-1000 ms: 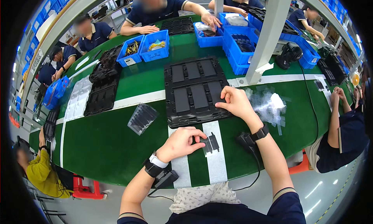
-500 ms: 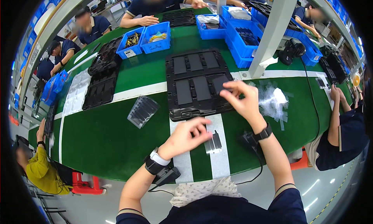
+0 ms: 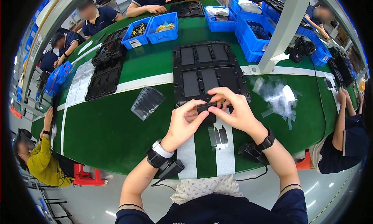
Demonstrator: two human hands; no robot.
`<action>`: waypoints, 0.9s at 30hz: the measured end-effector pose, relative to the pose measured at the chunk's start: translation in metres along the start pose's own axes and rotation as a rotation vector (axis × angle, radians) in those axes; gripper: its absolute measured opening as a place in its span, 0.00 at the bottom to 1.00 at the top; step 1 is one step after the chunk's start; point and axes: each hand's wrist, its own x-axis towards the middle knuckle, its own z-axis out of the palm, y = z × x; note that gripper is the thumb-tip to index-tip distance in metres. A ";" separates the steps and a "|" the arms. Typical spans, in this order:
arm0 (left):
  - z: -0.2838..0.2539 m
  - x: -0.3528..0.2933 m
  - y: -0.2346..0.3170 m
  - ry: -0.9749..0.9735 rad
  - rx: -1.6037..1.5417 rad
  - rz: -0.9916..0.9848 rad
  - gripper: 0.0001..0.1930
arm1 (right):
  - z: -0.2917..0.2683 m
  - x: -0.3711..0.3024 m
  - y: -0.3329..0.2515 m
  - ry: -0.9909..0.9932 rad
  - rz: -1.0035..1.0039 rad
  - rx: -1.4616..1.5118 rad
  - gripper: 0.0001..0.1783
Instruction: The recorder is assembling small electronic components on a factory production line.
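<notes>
Between my left hand (image 3: 185,121) and my right hand (image 3: 235,112) is a black rectangular panel (image 3: 206,107), gripped by thumbs and fingers at its two ends. It is held above the near edge of a black plastic tray (image 3: 176,68), and part of it is hidden by my fingers. Dark grey flat panels (image 3: 190,83) lie in the tray's compartments. Below my right hand, a small clear sheet with black strips (image 3: 220,136) rests on a white stripe of the table. To the left of my left hand lies a clear sheet with dark strips (image 3: 147,103).
Clear film pieces (image 3: 278,98) are heaped on the green table (image 3: 101,138) at right. Blue bins (image 3: 163,32) stand at the far side, near a grey metal post (image 3: 285,32). More black trays (image 3: 101,82) lie at left. Co-workers sit around the table.
Both hands, apart and holding nothing half a second ago, have come together on the black panel. My right hand has moved down from the tray. The view has shifted slightly.
</notes>
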 end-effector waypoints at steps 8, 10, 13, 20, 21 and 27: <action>-0.004 -0.002 0.014 0.118 0.306 0.202 0.11 | -0.002 -0.003 -0.001 -0.018 -0.048 -0.066 0.11; -0.002 -0.003 0.016 0.144 0.342 0.223 0.10 | -0.001 -0.004 0.001 -0.002 -0.062 -0.084 0.10; -0.001 -0.004 0.018 0.175 0.396 0.263 0.07 | -0.002 -0.004 0.000 0.017 -0.088 -0.107 0.08; 0.002 -0.004 0.024 0.182 0.404 0.224 0.05 | -0.008 -0.002 -0.004 0.004 -0.028 -0.050 0.03; 0.001 -0.004 0.024 0.183 0.405 0.223 0.05 | -0.008 -0.002 -0.004 0.003 -0.027 -0.049 0.03; 0.002 -0.004 0.026 0.175 0.396 0.209 0.04 | -0.010 0.000 -0.008 -0.076 0.006 -0.037 0.04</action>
